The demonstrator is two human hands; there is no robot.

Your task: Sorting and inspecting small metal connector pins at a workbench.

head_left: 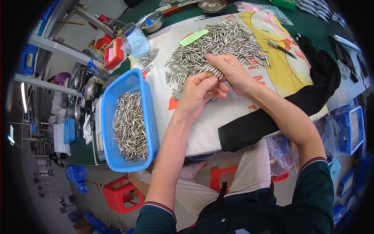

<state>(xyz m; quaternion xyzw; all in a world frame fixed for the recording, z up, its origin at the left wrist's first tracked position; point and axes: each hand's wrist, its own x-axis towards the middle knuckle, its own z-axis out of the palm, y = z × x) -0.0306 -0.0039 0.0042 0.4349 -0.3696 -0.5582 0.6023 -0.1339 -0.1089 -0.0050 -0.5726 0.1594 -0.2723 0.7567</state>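
Note:
A heap of small shiny metal pins (230, 39) covers the far middle of a printed cloth (202, 132). Above the heap's near edge, my right hand (232, 73) is closed round a small bunch of the same metal pins (213, 69), thumb on top. My left hand (196, 93) meets it from the left, its thumb and fingers pinched at the lower end of the bunch. Whether a single pin sits in that pinch is hidden by the fingers. Left of my forearm stands a blue perforated basket (151, 121) with many metal pins inside.
A green paper slip (194, 38) lies on the heap. A brush (282, 48) rests to its right. Black cloth (280, 111) stretches along the right side, under my right forearm. Red bins (113, 54) and a metal bowl (212, 5) stand farther back. A red stool (120, 195) is below left.

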